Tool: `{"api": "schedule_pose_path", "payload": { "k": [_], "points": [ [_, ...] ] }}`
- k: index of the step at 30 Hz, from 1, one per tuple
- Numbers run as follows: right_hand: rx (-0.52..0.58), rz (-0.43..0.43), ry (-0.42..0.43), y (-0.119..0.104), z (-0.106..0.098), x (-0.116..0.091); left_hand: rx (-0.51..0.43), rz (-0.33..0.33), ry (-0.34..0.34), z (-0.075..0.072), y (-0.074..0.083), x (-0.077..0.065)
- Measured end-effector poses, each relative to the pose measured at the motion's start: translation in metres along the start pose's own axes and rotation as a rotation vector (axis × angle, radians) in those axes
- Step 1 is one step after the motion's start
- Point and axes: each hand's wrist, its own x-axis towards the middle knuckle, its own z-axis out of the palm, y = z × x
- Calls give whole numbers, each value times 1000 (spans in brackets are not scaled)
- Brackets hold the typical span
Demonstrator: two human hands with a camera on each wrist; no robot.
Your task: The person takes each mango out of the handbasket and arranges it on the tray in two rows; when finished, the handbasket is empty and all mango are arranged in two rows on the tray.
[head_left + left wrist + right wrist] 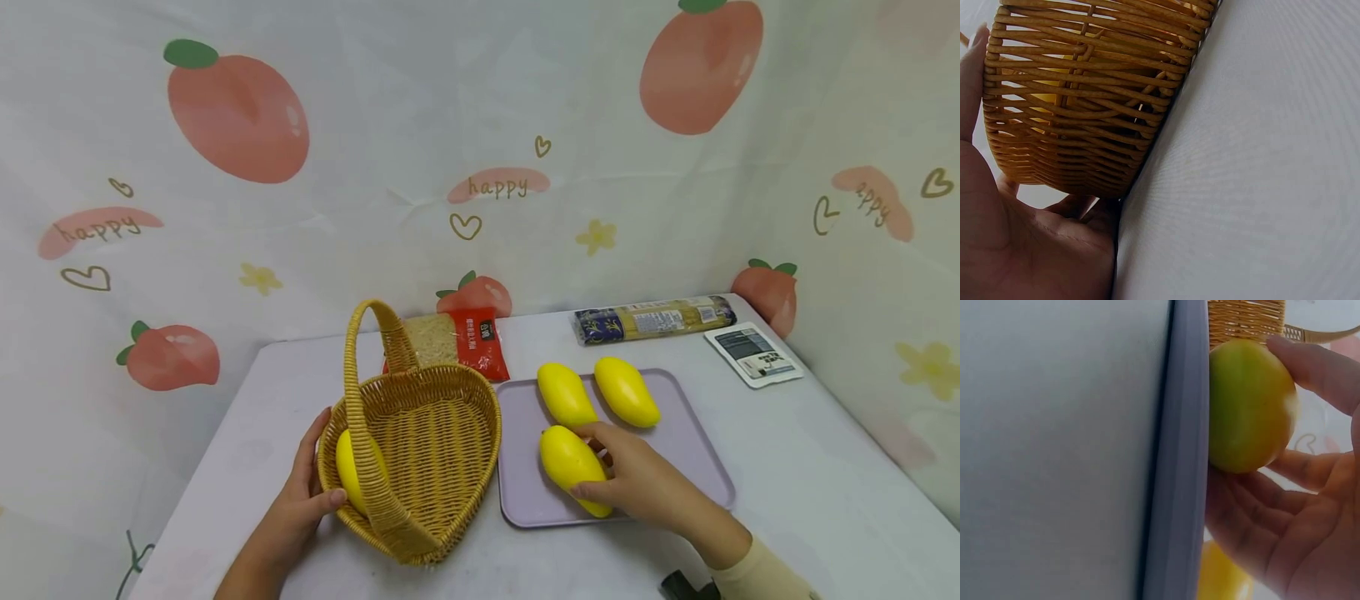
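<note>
A heart-shaped wicker basket (442,458) with a tall arched handle stands on the left part of the table. One yellow mango (347,467) lies inside it against the left wall, partly behind the handle. My left hand (288,508) holds the basket's left side, its thumb at the rim and fingers around the outer wall. At the front of a lilac tray (525,500), my right hand (641,475) grips another mango (566,458) between thumb and fingers. In the right wrist view this mango (1247,406) sits at the tray's edge. Two more mangoes, a left one (564,392) and a right one (626,392), lie behind on the tray.
Behind the basket lies a red-and-clear food bag (480,342). A long noodle packet (652,321) and a white pouch (753,354) lie at the back right. A black object (686,585) is at the front edge. Printed cloth hangs behind the table.
</note>
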Motion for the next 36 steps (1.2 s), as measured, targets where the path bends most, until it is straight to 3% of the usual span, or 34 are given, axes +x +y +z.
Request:
{"api": "schedule_pose_path", "payload": {
  "k": [5, 10, 36],
  "points": [
    [-38, 79, 24, -2, 1, -1, -6, 1, -6, 0, 0, 0],
    [-45, 102, 36, -4, 2, -3, -3, -7, 0, 0, 0, 0],
    [-12, 95, 33, -4, -9, -8, 10, 17, -11, 0, 1, 0]
  ]
}}
